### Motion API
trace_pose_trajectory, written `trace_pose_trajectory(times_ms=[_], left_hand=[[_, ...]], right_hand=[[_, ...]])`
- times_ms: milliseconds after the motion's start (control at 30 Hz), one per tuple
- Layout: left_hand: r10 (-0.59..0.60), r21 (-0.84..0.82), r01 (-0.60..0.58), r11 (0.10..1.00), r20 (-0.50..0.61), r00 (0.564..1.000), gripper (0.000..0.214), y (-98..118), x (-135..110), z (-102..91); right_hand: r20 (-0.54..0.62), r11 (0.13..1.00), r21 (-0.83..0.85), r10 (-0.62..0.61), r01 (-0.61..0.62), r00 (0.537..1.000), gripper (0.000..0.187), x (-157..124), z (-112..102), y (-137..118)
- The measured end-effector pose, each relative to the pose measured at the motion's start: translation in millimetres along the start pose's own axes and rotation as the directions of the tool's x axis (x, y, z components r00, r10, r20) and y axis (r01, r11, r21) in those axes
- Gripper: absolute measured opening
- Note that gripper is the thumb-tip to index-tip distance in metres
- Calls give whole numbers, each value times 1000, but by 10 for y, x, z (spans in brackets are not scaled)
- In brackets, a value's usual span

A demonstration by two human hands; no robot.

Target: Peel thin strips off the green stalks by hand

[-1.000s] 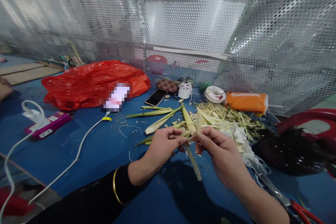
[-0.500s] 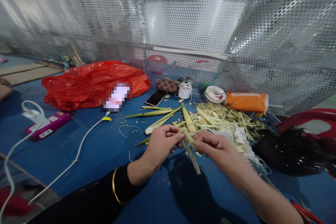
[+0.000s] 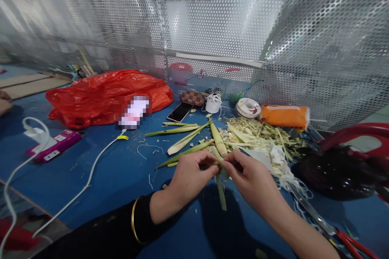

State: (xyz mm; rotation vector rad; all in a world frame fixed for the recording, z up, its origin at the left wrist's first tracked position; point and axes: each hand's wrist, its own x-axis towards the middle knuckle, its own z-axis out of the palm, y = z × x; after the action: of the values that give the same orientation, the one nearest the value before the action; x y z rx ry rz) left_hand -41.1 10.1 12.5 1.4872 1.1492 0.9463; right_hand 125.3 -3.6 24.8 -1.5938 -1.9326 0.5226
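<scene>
My left hand (image 3: 191, 176) pinches a pale green leaf strip (image 3: 221, 192) between thumb and fingers. Close beside it, my right hand (image 3: 251, 174) grips the same strip, the two thumbs nearly meeting over a fold. One end of the strip hangs down toward me; the part inside the fingers is hidden. Just beyond the hands lie several green leaf pieces: a pointed, pale-based one (image 3: 217, 135) stretches away from my fingertips, and a long narrow one (image 3: 185, 153) lies left of them.
A heap of shredded plant scraps (image 3: 264, 129) lies to the right, near red-handled scissors (image 3: 349, 238) and a black plastic bag (image 3: 337, 172). Behind are a tape roll (image 3: 240, 109), an orange pack (image 3: 284, 116) and a dark phone (image 3: 180, 112). A white cable (image 3: 96, 170) crosses the left.
Both hands have come closer together and slightly nearer to me, still on the leaf strip. Its hanging end now points more straight down. More of the scissors shows.
</scene>
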Motion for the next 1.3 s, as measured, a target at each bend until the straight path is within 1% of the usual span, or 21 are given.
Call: trace_pose_trajectory(times_ms=[100, 133, 233, 300, 367, 433, 533, 600, 667, 867, 933, 1067, 1167, 1300], left_hand=[[11, -3, -11, 1000, 34, 999, 12, -16, -2, -2], [7, -10, -7, 1000, 45, 999, 12, -18, -1, -1], [-15, 8, 15, 1000, 97, 995, 12, -23, -4, 3], [-38, 35, 34, 999, 139, 990, 11, -20, -9, 7], [-77, 28, 73, 997, 182, 980, 12, -4, -12, 10], [-133, -26, 144, 989, 245, 960, 13, 24, -10, 13], [-219, -69, 263, 962, 377, 900, 11, 64, -5, 7], [-254, -48, 305, 951, 441, 861, 12, 69, -4, -5], [-261, -41, 317, 948, 471, 842, 14, 56, -3, -23], [-228, -124, 320, 939, 470, 852, 24, 18, 4, -43], [-220, -154, 329, 932, 483, 847, 24, 16, 5, -39], [-205, -181, 341, 922, 519, 830, 22, 24, 0, -45], [-192, -188, 340, 921, 540, 819, 21, 48, -7, -58], [-234, -193, 383, 903, 528, 816, 24, 69, -19, -64]], right_hand=[[0, 996, 77, 43, -43, 999, 23, 34, -20, 34], [22, 994, 100, 49, -51, 999, 25, 50, -33, 45], [137, 974, 206, 67, -95, 988, 27, 98, -70, 70], [205, 936, 319, 85, -149, 975, 26, 123, -81, 76], [239, 886, 419, 105, -200, 965, 25, 139, -76, 75], [206, 847, 485, 132, -218, 970, 27, 147, -59, 70], [62, 818, 550, 157, -165, 986, 30, 150, -21, 63], [-17, 818, 563, 156, -119, 988, 31, 148, 5, 65], [-61, 823, 559, 159, -98, 985, 29, 147, 22, 72], [-143, 805, 588, 206, -85, 968, 26, 161, 8, 104], [-165, 806, 586, 215, -80, 962, 25, 163, 2, 107], [-195, 834, 548, 194, -57, 961, 24, 160, 7, 114], [-199, 857, 511, 189, -63, 961, 24, 162, 14, 132], [-214, 896, 440, 167, -58, 962, 24, 164, 23, 149]])
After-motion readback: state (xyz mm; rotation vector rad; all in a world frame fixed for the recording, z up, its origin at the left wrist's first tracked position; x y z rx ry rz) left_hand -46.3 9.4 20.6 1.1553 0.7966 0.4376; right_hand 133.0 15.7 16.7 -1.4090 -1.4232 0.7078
